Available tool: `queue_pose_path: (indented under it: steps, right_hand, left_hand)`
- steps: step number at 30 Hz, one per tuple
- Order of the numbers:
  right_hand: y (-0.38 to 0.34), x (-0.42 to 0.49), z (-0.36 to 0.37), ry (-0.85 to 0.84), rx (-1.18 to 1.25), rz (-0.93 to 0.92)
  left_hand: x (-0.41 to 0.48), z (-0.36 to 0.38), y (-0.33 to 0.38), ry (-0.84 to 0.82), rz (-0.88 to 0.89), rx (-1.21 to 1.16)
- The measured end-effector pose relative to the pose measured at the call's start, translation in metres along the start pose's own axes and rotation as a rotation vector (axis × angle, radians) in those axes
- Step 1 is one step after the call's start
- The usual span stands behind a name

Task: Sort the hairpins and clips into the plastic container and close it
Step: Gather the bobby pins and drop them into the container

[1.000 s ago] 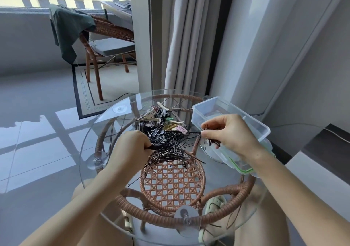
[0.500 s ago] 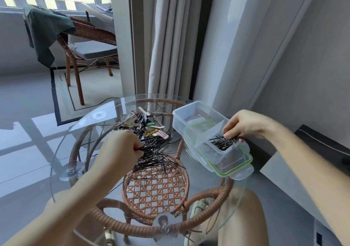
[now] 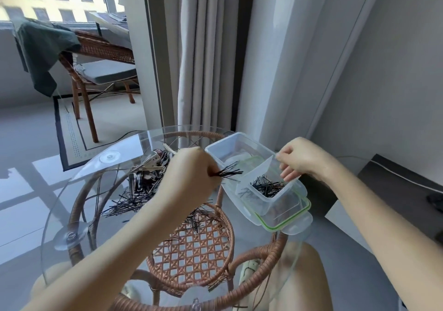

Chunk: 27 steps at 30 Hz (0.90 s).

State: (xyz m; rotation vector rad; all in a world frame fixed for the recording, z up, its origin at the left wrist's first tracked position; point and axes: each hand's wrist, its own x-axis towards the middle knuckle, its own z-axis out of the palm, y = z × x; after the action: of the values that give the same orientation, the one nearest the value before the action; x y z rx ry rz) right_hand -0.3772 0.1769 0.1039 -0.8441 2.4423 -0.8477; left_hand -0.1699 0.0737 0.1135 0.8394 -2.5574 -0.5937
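Hairpins (image 3: 267,186) lie in the near part of the clear plastic container (image 3: 242,146) at the right edge of the glass table (image 3: 79,179). The left hand (image 3: 189,174) pinches a small bunch of pins (image 3: 227,173) beside it. The right hand (image 3: 303,159) grips the container's far wall. More pins (image 3: 124,204) and clips (image 3: 149,167) lie behind the left arm.

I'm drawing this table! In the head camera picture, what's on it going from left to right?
Pile of clips → left hand pinching black hairpins → plastic container → right hand.
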Motion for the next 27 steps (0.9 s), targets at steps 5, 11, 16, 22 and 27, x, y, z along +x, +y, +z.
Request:
queue_pose_path:
  steps: [5, 11, 16, 22, 27]
  right_hand:
    - [0.014, -0.017, -0.022, 0.173, 0.017, -0.109]
    - [0.025, -0.033, -0.027, 0.226, -0.033, -0.168]
    - [0.031, -0.040, -0.030, 0.217, -0.072, -0.172]
    - [0.016, -0.058, -0.020, 0.301, -0.155, -0.370]
    - [-0.013, -0.092, 0.021, 0.171, -0.126, -0.496]
  left_hand:
    - [0.038, 0.024, 0.055, -0.004, 0.129, -0.081]
    - [0.072, 0.087, 0.073, -0.132, 0.046, -0.056]
    - [0.072, 0.110, 0.069, -0.404, 0.054, 0.178]
    - [0.070, 0.057, 0.045, -0.469, 0.127, -0.066]
    - [0.039, 0.004, -0.021, -0.239, 0.074, -0.135]
